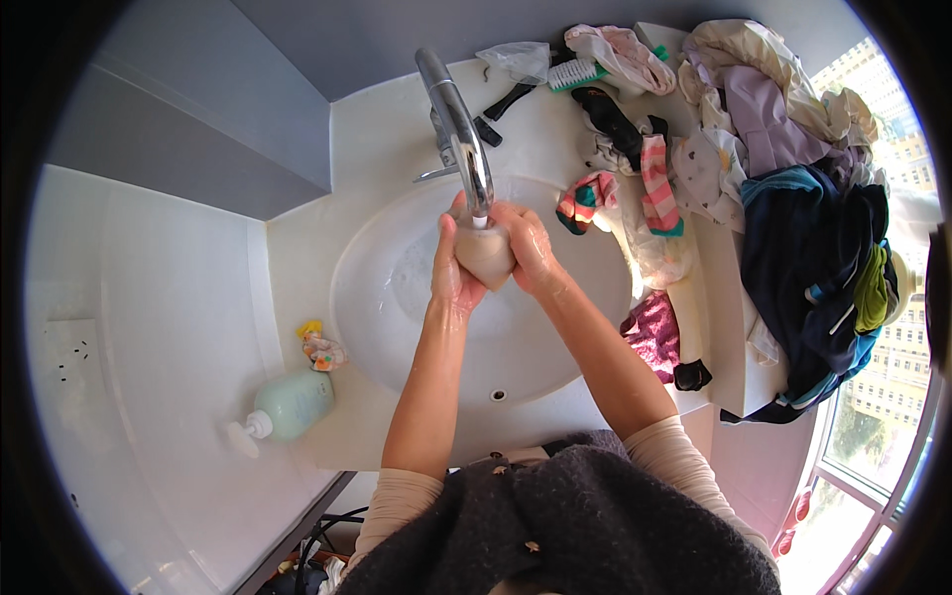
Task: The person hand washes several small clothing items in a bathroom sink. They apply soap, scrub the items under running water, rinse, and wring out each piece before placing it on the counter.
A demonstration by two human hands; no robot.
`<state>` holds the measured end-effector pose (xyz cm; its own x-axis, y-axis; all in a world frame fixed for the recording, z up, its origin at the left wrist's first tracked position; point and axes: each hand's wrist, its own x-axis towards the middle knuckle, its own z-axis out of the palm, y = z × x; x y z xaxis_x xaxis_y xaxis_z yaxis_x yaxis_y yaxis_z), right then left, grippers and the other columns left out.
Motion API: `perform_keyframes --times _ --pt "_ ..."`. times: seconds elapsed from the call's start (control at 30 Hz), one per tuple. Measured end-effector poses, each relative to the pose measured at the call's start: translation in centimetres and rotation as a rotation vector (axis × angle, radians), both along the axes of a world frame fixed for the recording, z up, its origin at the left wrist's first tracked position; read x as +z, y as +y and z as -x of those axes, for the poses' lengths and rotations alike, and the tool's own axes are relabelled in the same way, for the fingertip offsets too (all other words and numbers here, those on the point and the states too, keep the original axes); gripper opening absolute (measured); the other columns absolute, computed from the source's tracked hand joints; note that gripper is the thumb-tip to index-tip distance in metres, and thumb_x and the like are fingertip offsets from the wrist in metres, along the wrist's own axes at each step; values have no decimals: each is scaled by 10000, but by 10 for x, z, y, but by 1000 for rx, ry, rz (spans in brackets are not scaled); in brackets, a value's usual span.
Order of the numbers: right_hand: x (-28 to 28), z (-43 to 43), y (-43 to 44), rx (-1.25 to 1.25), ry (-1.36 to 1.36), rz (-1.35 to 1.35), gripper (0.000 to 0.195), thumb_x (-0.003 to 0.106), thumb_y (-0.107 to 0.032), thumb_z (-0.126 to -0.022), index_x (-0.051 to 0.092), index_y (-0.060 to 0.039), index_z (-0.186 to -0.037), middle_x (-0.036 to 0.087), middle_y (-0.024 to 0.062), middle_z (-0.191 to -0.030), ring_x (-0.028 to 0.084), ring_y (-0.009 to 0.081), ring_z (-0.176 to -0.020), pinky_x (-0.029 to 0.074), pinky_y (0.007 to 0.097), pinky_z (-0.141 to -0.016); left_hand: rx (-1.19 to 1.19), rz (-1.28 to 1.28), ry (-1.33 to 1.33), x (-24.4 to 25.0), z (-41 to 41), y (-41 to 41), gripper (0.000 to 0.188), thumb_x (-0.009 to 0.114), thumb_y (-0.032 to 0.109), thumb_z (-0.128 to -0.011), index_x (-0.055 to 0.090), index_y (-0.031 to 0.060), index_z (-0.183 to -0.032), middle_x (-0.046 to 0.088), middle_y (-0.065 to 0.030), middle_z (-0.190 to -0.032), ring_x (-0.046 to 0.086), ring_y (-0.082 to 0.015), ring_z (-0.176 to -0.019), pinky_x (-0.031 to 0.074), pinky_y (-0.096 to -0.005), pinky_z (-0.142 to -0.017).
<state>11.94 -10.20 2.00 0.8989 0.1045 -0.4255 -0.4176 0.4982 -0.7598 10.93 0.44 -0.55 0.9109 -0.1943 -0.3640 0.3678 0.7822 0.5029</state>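
Note:
Under the spout of the chrome faucet (462, 126), my two hands hold a soft beige item (485, 256), probably a small piece of cloth such as a sock. It bulges to a rounded shape that narrows at the lower end. My left hand (451, 271) grips its left side. On the opposite side, my right hand (529, 244) has hold of it near the top, fingers curled. Both hands look wet. Beneath them is the white oval basin (372, 312), with some suds or water in it. The faucet's white outlet meets the item's upper opening.
Striped socks (658, 186), a green scrub brush (576, 74) and a maroon cloth (654, 335) lie along the basin's right side. Dark clothes (803, 275) are heaped on a raised ledge farther right. A pump bottle (294, 405) and a crumpled wrapper (323, 349) are at left.

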Motion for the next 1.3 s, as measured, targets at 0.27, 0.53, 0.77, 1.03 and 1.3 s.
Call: perform_keyframes --times 0.27,0.53,0.77,1.03,1.3 --pt "-22 23 -7 -135 115 -52 698 490 -645 -829 418 -162 -1328 401 120 -1339 303 265 -1273 313 567 -948 295 -423 -113 11 -21 18 341 712 227 -813 549 28 -1036 592 -39 -859 569 -150 -809 464 -283 -774" --pt "-54 -3 23 -319 94 -119 467 640 -436 -833 504 -91 -1116 561 93 -1076 568 232 -921 501 421 -728 216 -669 -41 12 -8 -19 396 550 408 -884 586 15 -920 574 -38 -882 552 -146 -855 460 -297 -727" --pt "2 -1 37 -250 -261 771 183 665 -183 -694 569 -38 -747 588 137 -696 568 244 -637 472 351 -626 42 -152 161 -11 -21 9 340 467 311 -890 545 20 -1047 578 -103 -1007 591 -234 -928 498 -365 -790" --pt "10 4 15 -66 -333 600 665 712 -263 -661 453 -148 -1263 520 127 -1171 495 291 -1124 435 395 -910 -132 -163 -24 -2 -28 12 381 484 343 -889 515 24 -1095 571 -95 -1031 585 -229 -975 499 -371 -850" --pt "-17 17 17 -72 28 -117 573 747 -317 -720 502 -12 -1138 571 106 -1067 555 196 -994 451 321 -875 -48 -113 106 -8 -14 17 328 451 317 -910 531 48 -1079 576 -93 -1036 580 -218 -973 498 -368 -819"
